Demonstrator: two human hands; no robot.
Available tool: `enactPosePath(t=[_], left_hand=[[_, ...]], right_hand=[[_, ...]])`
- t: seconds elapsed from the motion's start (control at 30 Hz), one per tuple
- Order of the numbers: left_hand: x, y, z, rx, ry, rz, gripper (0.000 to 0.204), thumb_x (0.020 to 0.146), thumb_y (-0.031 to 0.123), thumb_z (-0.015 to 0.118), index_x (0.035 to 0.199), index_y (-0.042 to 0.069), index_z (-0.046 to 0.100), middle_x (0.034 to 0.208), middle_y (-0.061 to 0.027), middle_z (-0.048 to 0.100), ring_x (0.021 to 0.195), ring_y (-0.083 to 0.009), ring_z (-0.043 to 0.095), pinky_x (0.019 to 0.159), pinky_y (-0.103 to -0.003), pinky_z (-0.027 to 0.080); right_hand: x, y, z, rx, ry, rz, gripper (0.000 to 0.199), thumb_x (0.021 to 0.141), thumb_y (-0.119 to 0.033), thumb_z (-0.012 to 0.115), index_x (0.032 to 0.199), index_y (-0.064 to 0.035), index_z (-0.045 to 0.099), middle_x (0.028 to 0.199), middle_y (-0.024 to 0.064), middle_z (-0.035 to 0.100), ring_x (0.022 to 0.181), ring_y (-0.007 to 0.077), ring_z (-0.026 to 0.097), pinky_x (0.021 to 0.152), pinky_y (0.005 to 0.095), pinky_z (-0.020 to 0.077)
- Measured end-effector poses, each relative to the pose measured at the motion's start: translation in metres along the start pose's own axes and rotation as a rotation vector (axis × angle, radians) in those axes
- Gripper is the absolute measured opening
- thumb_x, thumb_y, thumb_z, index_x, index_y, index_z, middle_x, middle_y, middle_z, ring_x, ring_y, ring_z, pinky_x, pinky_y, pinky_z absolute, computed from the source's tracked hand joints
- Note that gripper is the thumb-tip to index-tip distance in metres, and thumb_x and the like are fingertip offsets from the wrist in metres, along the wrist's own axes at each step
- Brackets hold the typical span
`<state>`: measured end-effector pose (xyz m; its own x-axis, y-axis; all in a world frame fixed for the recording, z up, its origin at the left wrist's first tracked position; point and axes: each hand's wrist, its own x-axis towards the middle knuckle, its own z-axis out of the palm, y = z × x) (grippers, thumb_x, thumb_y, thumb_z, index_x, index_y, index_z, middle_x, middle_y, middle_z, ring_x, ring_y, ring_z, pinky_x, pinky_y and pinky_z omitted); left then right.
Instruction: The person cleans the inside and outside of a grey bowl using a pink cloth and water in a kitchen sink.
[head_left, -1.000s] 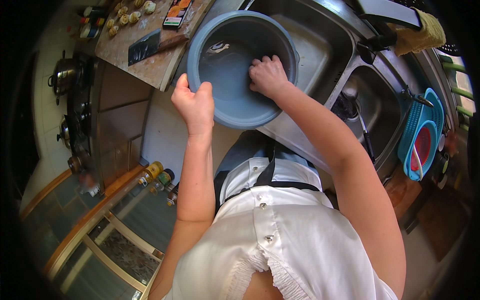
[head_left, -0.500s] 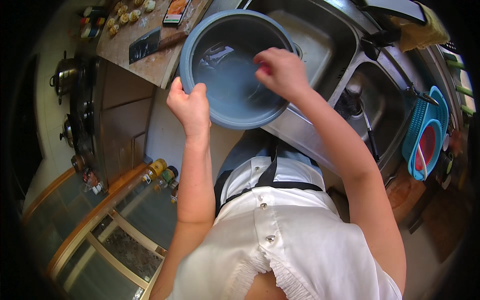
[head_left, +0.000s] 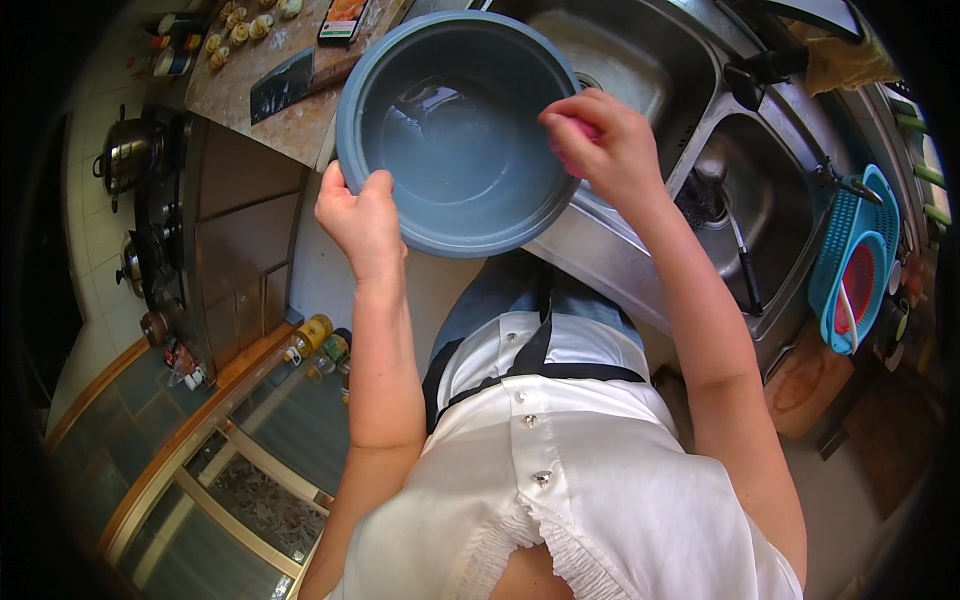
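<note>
A round grey-blue basin (head_left: 440, 150) is held over the near edge of the sink, its inside wet and shiny. My left hand (head_left: 362, 222) is closed on the basin's left rim, thumb toward the inside. At the right rim, my right hand (head_left: 615, 150) is closed around a small pink scrubbing pad or cloth (head_left: 572, 142); mostly covered by the fingers, its exact kind is unclear.
A steel double sink (head_left: 640, 70) lies right and beyond, with a black-handled utensil (head_left: 748, 275) in its smaller bowl. On the floury board (head_left: 225, 95) at left are a cleaver (head_left: 283, 86), phone (head_left: 342, 20) and several dough pieces (head_left: 238, 32). Blue baskets (head_left: 828, 260) stand far right.
My right hand has moved from inside the basin out to its right rim, still closed on the pink thing. My left hand and the basin have shifted slightly left.
</note>
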<state>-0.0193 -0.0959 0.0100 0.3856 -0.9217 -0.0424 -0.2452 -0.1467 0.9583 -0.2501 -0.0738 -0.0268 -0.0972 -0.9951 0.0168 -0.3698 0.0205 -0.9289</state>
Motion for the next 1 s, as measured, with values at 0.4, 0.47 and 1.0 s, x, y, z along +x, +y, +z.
enactPosePath(t=[0.4,0.47,1.0], left_hand=[[-0.013,0.01,0.011,0.109,-0.111,0.188,0.007,0.069,-0.005,0.052,0.073,0.0,0.051,0.059,0.0014,0.048,0.053,-0.0043,0.041,0.049,-0.022,0.038],[-0.013,0.01,0.011,0.119,-0.118,0.193,0.007,0.069,-0.005,0.052,0.073,0.0,0.05,0.058,0.0012,0.047,0.053,-0.0045,0.039,0.048,-0.023,0.037],[-0.014,0.005,0.012,0.058,-0.115,0.232,0.009,0.07,-0.007,0.051,0.075,-0.001,0.055,0.062,-0.0007,0.056,0.058,-0.0052,0.048,0.054,-0.023,0.043]], right_hand=[[0.039,0.03,0.075,-1.046,-0.449,-0.172,0.02,0.066,-0.031,0.073,0.075,-0.0129,0.072,0.081,0.0033,0.067,0.088,0.0236,0.06,0.072,0.0348,0.0452],[0.042,0.035,0.078,-1.039,-0.463,-0.202,0.02,0.065,-0.032,0.074,0.074,-0.0135,0.071,0.078,0.0028,0.067,0.085,0.0227,0.062,0.07,0.0348,0.046],[0.037,0.048,0.077,-1.061,-0.368,-0.327,0.013,0.077,-0.014,0.057,0.077,-0.0125,0.071,0.082,0.005,0.068,0.083,0.0226,0.063,0.069,0.0371,0.0472]])
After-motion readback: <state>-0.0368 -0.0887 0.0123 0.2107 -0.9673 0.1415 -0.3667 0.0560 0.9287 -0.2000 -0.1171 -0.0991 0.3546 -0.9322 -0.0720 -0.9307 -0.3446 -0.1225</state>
